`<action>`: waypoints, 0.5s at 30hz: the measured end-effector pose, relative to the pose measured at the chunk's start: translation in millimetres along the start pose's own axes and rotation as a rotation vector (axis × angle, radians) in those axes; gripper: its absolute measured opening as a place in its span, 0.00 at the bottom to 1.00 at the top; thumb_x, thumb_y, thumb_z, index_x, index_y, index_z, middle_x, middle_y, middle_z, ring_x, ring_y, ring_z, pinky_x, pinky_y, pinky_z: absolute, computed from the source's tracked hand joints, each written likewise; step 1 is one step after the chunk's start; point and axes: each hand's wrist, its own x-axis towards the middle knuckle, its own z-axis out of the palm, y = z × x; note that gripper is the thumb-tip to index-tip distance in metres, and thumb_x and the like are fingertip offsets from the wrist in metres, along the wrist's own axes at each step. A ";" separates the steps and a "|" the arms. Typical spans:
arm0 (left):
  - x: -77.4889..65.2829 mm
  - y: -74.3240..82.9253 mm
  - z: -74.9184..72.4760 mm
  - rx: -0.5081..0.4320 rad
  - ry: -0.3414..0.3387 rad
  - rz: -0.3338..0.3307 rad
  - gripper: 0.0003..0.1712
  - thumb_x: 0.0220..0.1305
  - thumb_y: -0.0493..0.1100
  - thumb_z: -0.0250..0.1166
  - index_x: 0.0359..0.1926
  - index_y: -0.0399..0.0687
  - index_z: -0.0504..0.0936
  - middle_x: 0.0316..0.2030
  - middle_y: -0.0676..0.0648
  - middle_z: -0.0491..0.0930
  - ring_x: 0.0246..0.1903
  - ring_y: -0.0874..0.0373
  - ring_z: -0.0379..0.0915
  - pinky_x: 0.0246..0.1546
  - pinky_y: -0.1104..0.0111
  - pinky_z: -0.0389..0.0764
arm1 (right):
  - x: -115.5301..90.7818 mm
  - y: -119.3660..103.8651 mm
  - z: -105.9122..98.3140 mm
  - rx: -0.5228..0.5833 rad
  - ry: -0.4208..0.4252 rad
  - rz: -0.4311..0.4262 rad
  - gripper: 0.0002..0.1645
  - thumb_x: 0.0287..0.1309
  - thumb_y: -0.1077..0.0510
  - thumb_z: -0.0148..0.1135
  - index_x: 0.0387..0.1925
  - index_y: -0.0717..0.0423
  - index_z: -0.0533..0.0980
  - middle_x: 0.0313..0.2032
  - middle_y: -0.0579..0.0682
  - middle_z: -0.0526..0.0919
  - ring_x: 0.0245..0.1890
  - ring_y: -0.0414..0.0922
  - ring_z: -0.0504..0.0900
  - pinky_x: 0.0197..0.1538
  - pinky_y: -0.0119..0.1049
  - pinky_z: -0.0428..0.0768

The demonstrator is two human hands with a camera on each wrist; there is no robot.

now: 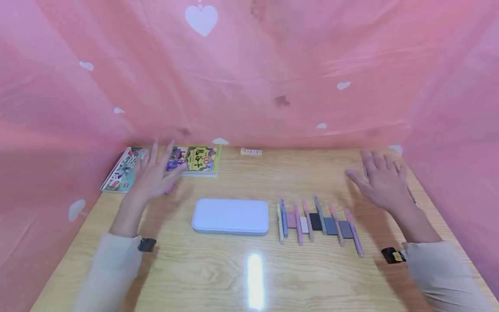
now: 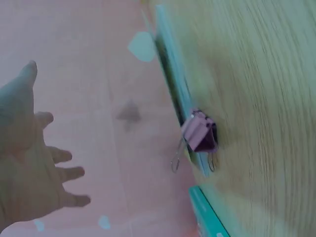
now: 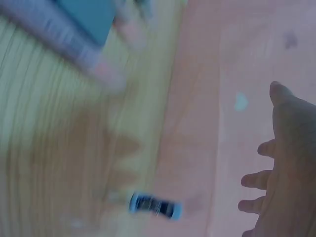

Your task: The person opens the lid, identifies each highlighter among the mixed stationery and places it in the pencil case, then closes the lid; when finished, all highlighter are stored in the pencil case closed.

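My left hand [image 1: 153, 177] is held above the table at the left with spread fingers and nothing in it. Near it are two books, one with a teal cover [image 1: 124, 173] and one with a yellow cover [image 1: 196, 160]. A purple binder clip [image 2: 200, 132] with wire handles shows by a book's edge in the left wrist view. On the right, my right hand [image 1: 380, 180] hovers empty with its fingers extended. Nearest it is a row of several pens, including a pink and purple pen [image 1: 354, 234], lying across small coloured rectangles [image 1: 330, 226].
A closed pale lavender case [image 1: 231, 216] lies mid-table. A small yellow and white block [image 1: 251, 151] sits at the back edge. Beneath the right hand is a small dark object with blue ends [image 3: 155, 206], blurred. Pink heart-patterned cloth [image 1: 253, 86] surrounds the wooden table [image 1: 187, 277].
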 end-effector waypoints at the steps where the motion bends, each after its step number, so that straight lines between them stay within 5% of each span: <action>1: -1.8 1.1 -0.4 -0.036 0.006 0.013 0.44 0.63 0.73 0.41 0.71 0.75 0.29 0.71 0.48 0.18 0.68 0.29 0.23 0.61 0.29 0.28 | 1.0 -7.1 0.4 0.008 0.004 -0.026 0.47 0.64 0.32 0.40 0.74 0.49 0.40 0.71 0.67 0.45 0.68 0.71 0.38 0.59 0.78 0.33; 4: -11.2 5.6 0.1 -0.220 0.008 0.048 0.44 0.63 0.68 0.49 0.72 0.75 0.34 0.73 0.46 0.26 0.70 0.32 0.29 0.62 0.29 0.40 | 4.0 -34.0 1.8 0.022 0.022 -0.126 0.47 0.63 0.33 0.44 0.74 0.51 0.44 0.70 0.67 0.49 0.68 0.70 0.44 0.64 0.74 0.34; 6: -19.9 8.9 2.7 -0.380 -0.006 0.070 0.45 0.63 0.64 0.55 0.72 0.76 0.38 0.73 0.41 0.38 0.65 0.31 0.51 0.58 0.33 0.60 | 5.5 -55.2 3.6 0.045 0.044 -0.204 0.46 0.62 0.34 0.48 0.73 0.54 0.50 0.69 0.67 0.53 0.68 0.68 0.49 0.66 0.71 0.40; 9: -34.1 12.8 11.0 -0.604 -0.054 0.090 0.49 0.59 0.55 0.64 0.72 0.75 0.42 0.72 0.44 0.48 0.61 0.36 0.60 0.57 0.40 0.70 | 5.2 -88.9 6.9 0.071 0.056 -0.312 0.44 0.61 0.36 0.52 0.70 0.55 0.57 0.68 0.65 0.58 0.67 0.65 0.54 0.67 0.68 0.46; 11: -41.5 14.4 19.2 -0.696 -0.099 0.103 0.54 0.54 0.49 0.70 0.72 0.74 0.43 0.71 0.45 0.51 0.60 0.39 0.61 0.58 0.42 0.70 | 3.8 -110.5 10.2 0.089 0.066 -0.385 0.43 0.59 0.37 0.56 0.68 0.56 0.61 0.67 0.63 0.61 0.66 0.63 0.58 0.68 0.65 0.52; 13: -46.5 15.3 28.2 -0.749 -0.151 0.111 0.60 0.48 0.46 0.74 0.72 0.73 0.43 0.72 0.46 0.49 0.68 0.41 0.50 0.65 0.42 0.60 | 1.1 -131.7 13.7 0.093 0.063 -0.441 0.41 0.57 0.38 0.58 0.66 0.56 0.64 0.65 0.62 0.64 0.64 0.62 0.63 0.67 0.62 0.58; 15: -49.0 16.5 36.6 -0.787 -0.211 0.114 0.64 0.42 0.45 0.78 0.72 0.73 0.43 0.71 0.44 0.50 0.68 0.40 0.50 0.65 0.41 0.58 | -1.3 -151.8 19.6 0.093 0.057 -0.494 0.40 0.56 0.39 0.60 0.64 0.55 0.66 0.63 0.61 0.68 0.61 0.60 0.68 0.65 0.59 0.64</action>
